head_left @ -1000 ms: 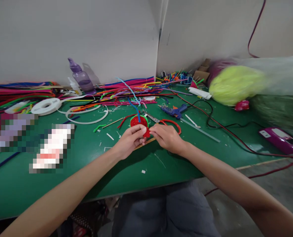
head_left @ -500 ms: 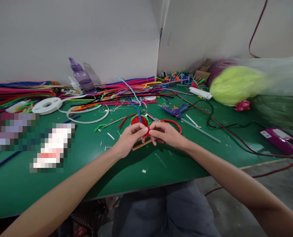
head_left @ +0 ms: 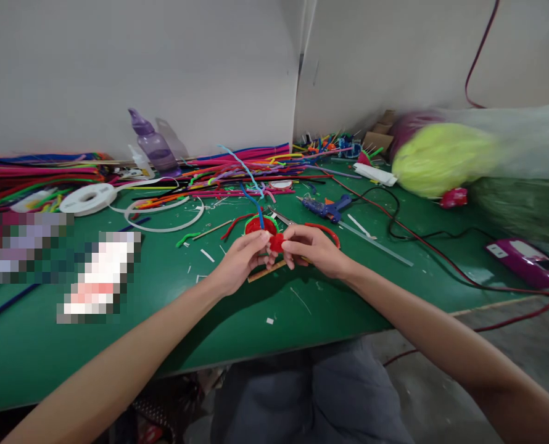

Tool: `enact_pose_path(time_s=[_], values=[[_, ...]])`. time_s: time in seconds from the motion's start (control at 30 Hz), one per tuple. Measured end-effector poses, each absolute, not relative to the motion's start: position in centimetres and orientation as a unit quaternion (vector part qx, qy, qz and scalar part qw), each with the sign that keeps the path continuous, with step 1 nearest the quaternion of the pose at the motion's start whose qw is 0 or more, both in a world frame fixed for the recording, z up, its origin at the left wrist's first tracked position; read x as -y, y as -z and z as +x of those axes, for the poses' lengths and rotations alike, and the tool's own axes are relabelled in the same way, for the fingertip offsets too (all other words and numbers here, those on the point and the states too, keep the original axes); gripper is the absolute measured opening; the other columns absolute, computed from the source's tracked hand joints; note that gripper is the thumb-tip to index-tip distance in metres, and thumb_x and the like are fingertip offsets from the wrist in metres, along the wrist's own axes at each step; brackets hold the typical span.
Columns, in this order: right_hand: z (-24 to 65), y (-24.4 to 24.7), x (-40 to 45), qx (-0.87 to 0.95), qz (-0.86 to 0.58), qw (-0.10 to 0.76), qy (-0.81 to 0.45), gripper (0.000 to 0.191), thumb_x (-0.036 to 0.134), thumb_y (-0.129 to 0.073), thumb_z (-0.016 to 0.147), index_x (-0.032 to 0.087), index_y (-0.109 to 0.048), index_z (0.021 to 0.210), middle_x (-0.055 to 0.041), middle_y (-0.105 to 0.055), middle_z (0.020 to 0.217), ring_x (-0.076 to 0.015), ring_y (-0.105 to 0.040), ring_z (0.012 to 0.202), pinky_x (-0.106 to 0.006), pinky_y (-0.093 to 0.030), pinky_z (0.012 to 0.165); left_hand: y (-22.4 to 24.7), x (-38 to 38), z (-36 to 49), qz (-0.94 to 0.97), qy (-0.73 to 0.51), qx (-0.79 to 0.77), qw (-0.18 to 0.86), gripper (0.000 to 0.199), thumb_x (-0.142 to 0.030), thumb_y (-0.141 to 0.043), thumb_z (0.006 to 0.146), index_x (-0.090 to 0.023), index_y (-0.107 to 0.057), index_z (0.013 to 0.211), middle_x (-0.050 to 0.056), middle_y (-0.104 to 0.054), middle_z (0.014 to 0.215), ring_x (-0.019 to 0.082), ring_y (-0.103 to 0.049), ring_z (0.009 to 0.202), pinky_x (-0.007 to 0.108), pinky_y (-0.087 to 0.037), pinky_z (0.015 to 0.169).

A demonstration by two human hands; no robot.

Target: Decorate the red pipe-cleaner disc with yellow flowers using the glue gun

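Observation:
A small fuzzy red piece (head_left: 277,242), looking like bent pipe cleaner, is pinched between both hands above the table. My left hand (head_left: 244,259) grips its left side with thumb and fingertips. From the right, my right hand (head_left: 314,250) holds its other edge, fingers closed. Just behind them lies a round red coil with a green rim (head_left: 255,226), partly hidden by my fingers, with a blue pipe cleaner (head_left: 261,216) across it. A thin brown stick (head_left: 266,271) lies below the hands. Scissors with red handles (head_left: 327,233) are partly covered by my right hand.
A blue glue gun (head_left: 327,206) with its cord lies right of centre. Many coloured pipe cleaners (head_left: 237,169) spread along the wall. A white ribbon spool (head_left: 88,198) and purple bottle (head_left: 154,145) are at left. Plastic bags (head_left: 445,157) and a purple device (head_left: 527,264) sit at right.
My left thumb has drawn back slightly to the left and the fingertips have parted a little, so more of the red piece shows between my hands. Both arms stay nearly in place.

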State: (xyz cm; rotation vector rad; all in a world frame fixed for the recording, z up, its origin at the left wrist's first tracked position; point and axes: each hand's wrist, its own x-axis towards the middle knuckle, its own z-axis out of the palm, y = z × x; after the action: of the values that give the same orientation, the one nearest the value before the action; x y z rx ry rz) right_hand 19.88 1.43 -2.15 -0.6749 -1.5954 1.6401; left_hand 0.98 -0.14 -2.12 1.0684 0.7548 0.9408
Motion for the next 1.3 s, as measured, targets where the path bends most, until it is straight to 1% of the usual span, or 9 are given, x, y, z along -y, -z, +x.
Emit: enact_pose_path(time_s=[0.1,0.2,0.4,0.57,0.7,0.9,1.07,1.2,1.3], values=[[20.0,2.2,-1.5,0.620,-0.267,0.370,-0.638,0.024,0.039,-0.065,0.086,0.017,-0.057,0.084,0.0030,-0.060,0.057,-0.0076,-0.051,0.046,-0.017,-0.029,0.039,2.1,0.2,0.8,0.491,-0.414,-0.348,0.683,0.027,-0.039,-0.071,0.081,-0.015,-0.059,0.081,-0.001,-0.060,0.072,0.009,-0.056,0.064,0.022,-0.045,0.064],[20.1,2.2,-1.7,0.622,-0.279,0.363,-0.636,0.024,0.039,-0.066,0.086,0.017,-0.059,0.087,0.0029,-0.061,0.058,-0.0063,-0.046,0.044,-0.017,-0.029,0.040,1.9,0.3,0.7,0.543,-0.414,-0.357,0.638,0.024,-0.034,-0.073,0.079,-0.016,-0.058,0.081,-0.003,-0.058,0.068,0.008,-0.054,0.061,0.022,-0.043,0.063],[20.3,2.2,-1.8,0.608,-0.297,0.364,-0.640,0.025,0.038,-0.070,0.083,0.015,-0.062,0.085,0.0030,-0.062,0.061,-0.0043,-0.044,0.044,-0.016,-0.031,0.040,1.1,0.5,0.7,0.630,-0.369,-0.374,0.572,0.028,-0.039,-0.069,0.082,-0.014,-0.059,0.074,-0.002,-0.058,0.063,0.009,-0.053,0.061,0.023,-0.043,0.064],[20.4,2.0,-1.7,0.591,-0.255,0.325,-0.693,0.026,0.038,-0.071,0.083,0.013,-0.063,0.083,-0.0008,-0.065,0.063,-0.0073,-0.054,0.050,-0.017,-0.033,0.041,1.1,0.3,0.4,0.663,-0.342,-0.365,0.557,0.028,-0.040,-0.069,0.080,-0.015,-0.061,0.073,0.000,-0.059,0.065,0.011,-0.055,0.062,0.024,-0.044,0.062],[20.4,1.8,-1.7,0.566,-0.231,0.299,-0.733,0.028,0.037,-0.074,0.080,0.012,-0.063,0.079,-0.0010,-0.065,0.061,-0.0070,-0.054,0.050,-0.016,-0.031,0.041,1.2,0.2,0.1,0.682,-0.322,-0.355,0.552,0.027,-0.040,-0.068,0.081,-0.015,-0.061,0.072,0.000,-0.061,0.066,0.011,-0.055,0.062,0.023,-0.043,0.060],[20.3,1.8,-1.6,0.525,-0.231,0.283,-0.768,0.029,0.037,-0.075,0.078,0.011,-0.062,0.077,-0.0010,-0.064,0.061,-0.0078,-0.057,0.052,-0.015,-0.030,0.040,0.8,0.3,-0.1,0.751,-0.331,-0.379,0.429,0.020,-0.035,-0.068,0.082,-0.017,-0.065,0.075,0.000,-0.064,0.074,0.012,-0.056,0.069,0.023,-0.043,0.067],[20.1,1.7,-1.4,0.501,-0.231,0.294,-0.780,0.028,0.035,-0.077,0.077,0.013,-0.061,0.086,-0.0022,-0.067,0.068,-0.0096,-0.061,0.058,-0.015,-0.032,0.040,0.9,0.3,0.0,0.701,-0.385,-0.385,0.460,0.022,-0.034,-0.070,0.080,-0.017,-0.060,0.072,-0.001,-0.060,0.068,0.011,-0.054,0.064,0.022,-0.042,0.062],[20.0,1.7,-1.4,0.505,-0.231,0.314,-0.770,0.026,0.032,-0.078,0.076,0.014,-0.060,0.082,-0.0010,-0.066,0.065,-0.0086,-0.059,0.056,-0.015,-0.031,0.040,1.2,0.3,0.2,0.693,-0.413,-0.379,0.453,0.024,-0.034,-0.070,0.080,-0.017,-0.057,0.070,-0.002,-0.058,0.068,0.010,-0.052,0.063,0.023,-0.041,0.062],[20.1,1.7,-1.5,0.514,-0.228,0.305,-0.769,0.025,0.033,-0.076,0.077,0.013,-0.061,0.081,-0.0009,-0.066,0.064,-0.0070,-0.055,0.052,-0.015,-0.029,0.040,1.2,0.3,0.2,0.709,-0.405,-0.366,0.446,0.025,-0.035,-0.069,0.081,-0.017,-0.057,0.069,-0.001,-0.058,0.068,0.011,-0.052,0.065,0.023,-0.041,0.063]])
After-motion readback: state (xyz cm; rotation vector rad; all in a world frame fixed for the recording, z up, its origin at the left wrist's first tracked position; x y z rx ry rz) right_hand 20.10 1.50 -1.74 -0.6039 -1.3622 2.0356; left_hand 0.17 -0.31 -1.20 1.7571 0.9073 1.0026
